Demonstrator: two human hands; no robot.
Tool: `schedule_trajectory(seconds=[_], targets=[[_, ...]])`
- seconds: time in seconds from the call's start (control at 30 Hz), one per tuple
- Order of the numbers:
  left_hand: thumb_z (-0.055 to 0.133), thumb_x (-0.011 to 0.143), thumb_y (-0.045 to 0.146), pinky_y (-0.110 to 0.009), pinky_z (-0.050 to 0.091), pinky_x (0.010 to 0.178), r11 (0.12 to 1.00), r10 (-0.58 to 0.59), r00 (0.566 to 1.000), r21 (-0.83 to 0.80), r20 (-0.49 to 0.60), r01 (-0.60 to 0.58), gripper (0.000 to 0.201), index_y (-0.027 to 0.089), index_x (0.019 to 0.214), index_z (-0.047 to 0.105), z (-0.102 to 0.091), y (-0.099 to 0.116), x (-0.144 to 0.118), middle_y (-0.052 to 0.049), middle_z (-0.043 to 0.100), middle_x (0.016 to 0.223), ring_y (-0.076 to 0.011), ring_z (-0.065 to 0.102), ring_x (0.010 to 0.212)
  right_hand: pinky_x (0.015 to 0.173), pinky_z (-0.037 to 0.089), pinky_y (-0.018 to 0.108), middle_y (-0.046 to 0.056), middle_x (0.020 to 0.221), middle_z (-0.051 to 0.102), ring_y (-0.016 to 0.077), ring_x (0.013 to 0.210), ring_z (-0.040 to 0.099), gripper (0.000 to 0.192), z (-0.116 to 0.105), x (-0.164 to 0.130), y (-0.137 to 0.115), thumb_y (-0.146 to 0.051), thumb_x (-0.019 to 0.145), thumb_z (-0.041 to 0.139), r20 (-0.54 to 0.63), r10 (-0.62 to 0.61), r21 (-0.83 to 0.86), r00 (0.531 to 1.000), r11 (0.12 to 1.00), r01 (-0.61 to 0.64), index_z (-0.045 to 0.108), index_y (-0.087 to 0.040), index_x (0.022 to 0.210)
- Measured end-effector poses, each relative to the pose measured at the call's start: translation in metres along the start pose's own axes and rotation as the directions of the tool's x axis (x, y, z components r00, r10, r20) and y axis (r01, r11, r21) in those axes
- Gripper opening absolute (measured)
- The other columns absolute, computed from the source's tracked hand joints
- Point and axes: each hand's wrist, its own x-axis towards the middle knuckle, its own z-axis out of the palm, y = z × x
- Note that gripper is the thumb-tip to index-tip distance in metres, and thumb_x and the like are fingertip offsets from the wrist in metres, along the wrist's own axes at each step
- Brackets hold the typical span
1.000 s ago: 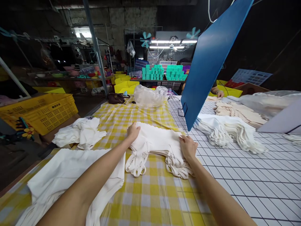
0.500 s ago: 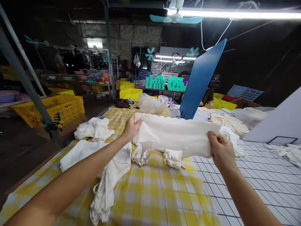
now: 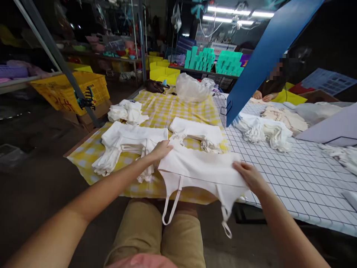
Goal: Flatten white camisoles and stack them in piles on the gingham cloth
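Head view: the white strapped garment [image 3: 200, 169] lies flat at the near edge of the yellow checked cloth [image 3: 164, 109], its thin straps [image 3: 171, 208] hanging off the table edge over the person's lap. The left hand [image 3: 161, 149] rests on the garment's upper left corner, fingers laid flat on the fabric with the thumb at the edge (whether it pinches the cloth or only presses it I cannot tell). The right hand [image 3: 248, 175] lies on the garment's right end, fingers curled over the fabric edge, holding it down.

Just beyond the garment sits a folded white stack [image 3: 198, 131] with its straps bunched towards the garment. To the garment's left lies another white pile [image 3: 125, 143], and farther back on that side a crumpled white heap [image 3: 127, 111]. Past the stack, at the far end of the checked cloth, is a clear plastic bag [image 3: 192, 87]. To the garment's right a tilted blue board [image 3: 264, 56] rises over the grid-patterned table surface [image 3: 301, 175], with more white garments [image 3: 264, 130] below it. A co-worker's hand [image 3: 263, 97] rests behind the board.
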Motion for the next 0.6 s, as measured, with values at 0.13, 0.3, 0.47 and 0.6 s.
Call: schedule_trajectory(seconds=[0.13,0.3,0.47,0.6], targets=[[0.044,0.079,0.017,-0.031,0.043,0.075,0.976,-0.108,0.994,0.191,-0.001,0.106,0.019,0.013,0.087,0.061,0.038,-0.02,0.011,-0.014,0.066,0.094,-0.0252,0.06,0.091,0.039,0.029,0.024,-0.003,0.041,0.045,0.0116,0.04,0.041,0.028,0.02,0.019,0.04,-0.043,0.063,0.053,0.026,0.13,-0.247,0.991,0.962,-0.119,0.061,-0.016,0.066],[0.044,0.08,0.021,-0.028,0.041,0.072,0.967,-0.118,0.992,0.224,-0.035,0.123,0.017,0.016,0.084,0.06,0.041,-0.022,0.014,-0.01,0.066,0.091,-0.023,0.06,0.089,0.047,0.031,0.025,0.0,0.044,0.048,0.0146,0.049,0.046,0.034,0.024,0.031,0.04,-0.05,0.068,0.048,-0.015,0.048,-0.416,0.999,0.908,-0.05,0.058,-0.018,0.062],[0.043,0.081,0.027,-0.025,0.038,0.064,0.961,-0.169,0.982,0.206,-0.08,0.183,0.019,0.018,0.074,0.058,0.037,-0.026,0.011,-0.007,0.066,0.082,-0.0199,0.06,0.08,0.049,0.03,0.025,0.001,0.057,0.057,0.0143,0.054,0.048,0.028,0.026,0.038,0.044,-0.047,0.066,0.05,-0.014,0.019,-0.506,1.0,0.862,-0.023,0.055,-0.019,0.062],[0.039,0.083,0.025,-0.025,0.036,0.063,0.957,-0.183,0.978,0.211,-0.097,0.2,0.023,0.018,0.072,0.057,0.039,-0.028,0.012,-0.007,0.066,0.083,-0.0197,0.059,0.08,0.05,0.031,0.024,0.001,0.064,0.06,0.0147,0.057,0.05,0.028,0.025,0.04,0.049,-0.047,0.066,0.049,-0.026,0.033,-0.49,0.999,0.871,-0.041,0.057,-0.02,0.066]])
